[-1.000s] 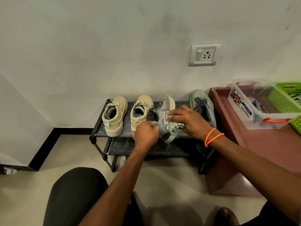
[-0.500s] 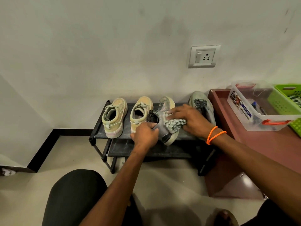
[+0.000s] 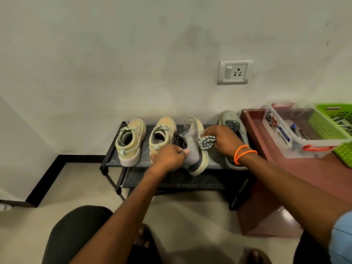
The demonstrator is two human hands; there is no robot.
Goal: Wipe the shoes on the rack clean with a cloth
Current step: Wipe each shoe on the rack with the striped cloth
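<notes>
Centre frame, rack (image 3: 112,164): grey shoe (image 3: 192,147) (tilted on its side), heel gripped by left hand (image 3: 168,158); right hand (image 3: 223,140) pinches cloth (image 3: 206,142) against its upper.

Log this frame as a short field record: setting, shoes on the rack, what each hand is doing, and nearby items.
setting: black shoe rack against a wall
shoes at rest: two beige sneakers, one grey shoe at right
shoe in work: grey sneaker, tilted on its side
left hand: grips the sneaker's heel
right hand: presses a patterned cloth to the sneaker
nearby: clear box, green basket on the brown table
</notes>
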